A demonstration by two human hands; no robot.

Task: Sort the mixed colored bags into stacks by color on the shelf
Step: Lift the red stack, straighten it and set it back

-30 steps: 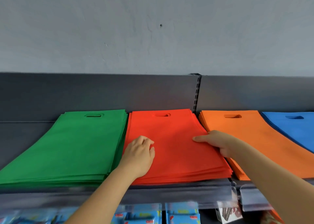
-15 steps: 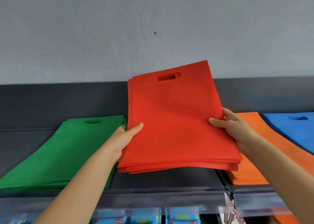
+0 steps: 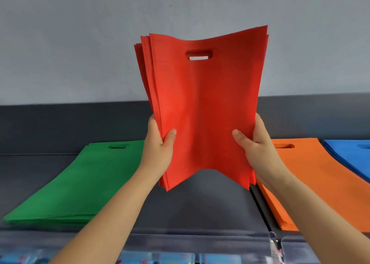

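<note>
- Head camera: our left hand (image 3: 158,155) grips the left edge of a stack of flat red non-woven fabric bags (image 3: 202,107). The thumb (image 3: 170,137) presses on the front and the fingers wrap behind.
- Our right hand (image 3: 258,155) clamps the right edge the same way, thumb (image 3: 240,136) on the front face.
- We hold the red stack upright in the air above the dark grey shelf (image 3: 200,209). Its cut-out handle slot is at the top and its lower edge bows upward between our hands.
- On the shelf to the left lies a stack of flat green bags (image 3: 80,183). To the right lies a stack of orange bags (image 3: 320,179), with a blue stack (image 3: 350,155) just beside it.
- A bare shelf patch lies between green and orange, under the red stack.
- A pale grey wall (image 3: 80,43) stands behind.
</note>
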